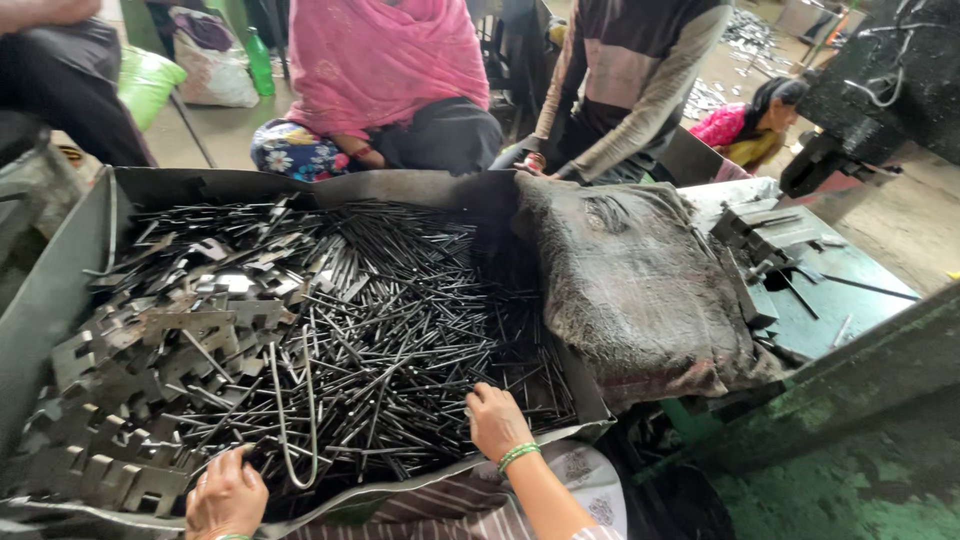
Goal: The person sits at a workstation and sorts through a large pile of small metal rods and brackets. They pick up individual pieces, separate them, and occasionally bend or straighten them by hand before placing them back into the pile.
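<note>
Right hand (495, 420): fingers curled together on thin rods (400, 330), grip unclear. Left hand (227, 495): at U-bent wire (295, 420), hold unclear. We note wire's long axis running away from us; tray (60, 280) holds all.

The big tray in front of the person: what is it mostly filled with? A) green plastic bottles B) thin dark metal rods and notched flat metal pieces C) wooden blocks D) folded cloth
B: the tray holds a heap of thin dark metal rods, with notched flat metal pieces piled at its left; the right hand rests among the rods and the left hand is at the near rim.
</note>
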